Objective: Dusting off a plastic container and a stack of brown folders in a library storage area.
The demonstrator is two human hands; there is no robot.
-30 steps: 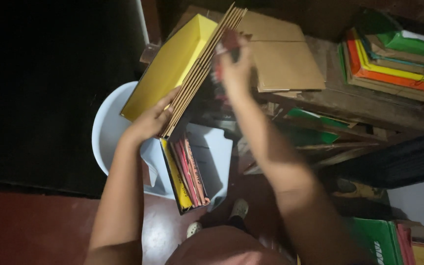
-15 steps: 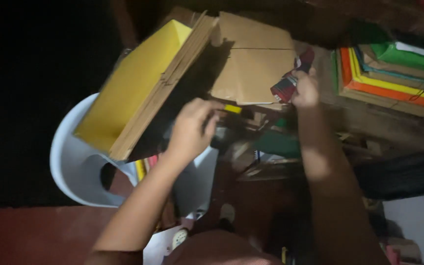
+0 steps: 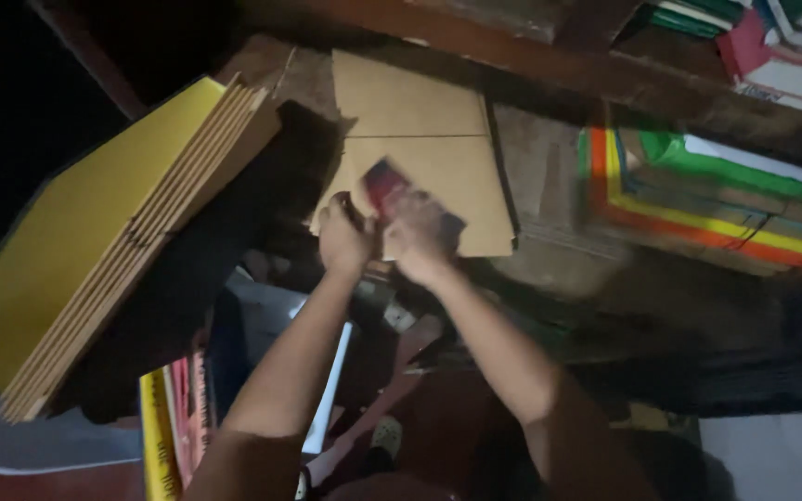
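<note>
left hand (image 3: 345, 237) + right hand (image 3: 417, 237) | grip red packet (image 3: 384, 186) | over cardboard box (image 3: 438, 148)

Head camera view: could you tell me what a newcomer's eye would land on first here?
Probably the two hands, left hand and right hand, meeting at centre around a small dark red object, over flat brown cardboard. Next, the yellow-faced stack of boards leaning at left, and the bright folder pile at right.

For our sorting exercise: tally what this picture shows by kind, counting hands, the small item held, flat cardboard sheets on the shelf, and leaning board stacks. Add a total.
Hands: 2, left hand and right hand
Small red item: 1
Flat cardboard sheets: 2
Leaning board stack: 1
Total: 6
</note>
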